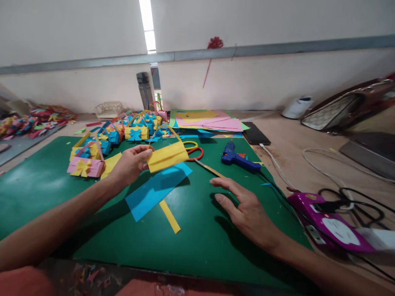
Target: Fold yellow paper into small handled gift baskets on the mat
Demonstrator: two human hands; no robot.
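My left hand (131, 163) pinches one end of a folded yellow paper piece (168, 156) and holds it up above the green cutting mat (46, 181). Under it on the mat lie a blue paper rectangle (156, 189) and a thin yellow paper strip (169, 216). My right hand (243, 207) hovers flat and open just over the mat, fingers spread and pointing left, holding nothing. Scissors with yellow and red handles (195, 151) lie just behind the held piece. A blue glue gun (239, 159) rests to the right of them.
Several small paper baskets with bows (88, 158) stand at the mat's back left. Coloured paper sheets (210, 120) are stacked behind, beside a black phone (255, 134). A purple device (330, 224), black scissors (354, 203) and white cables (324, 168) lie on the right.
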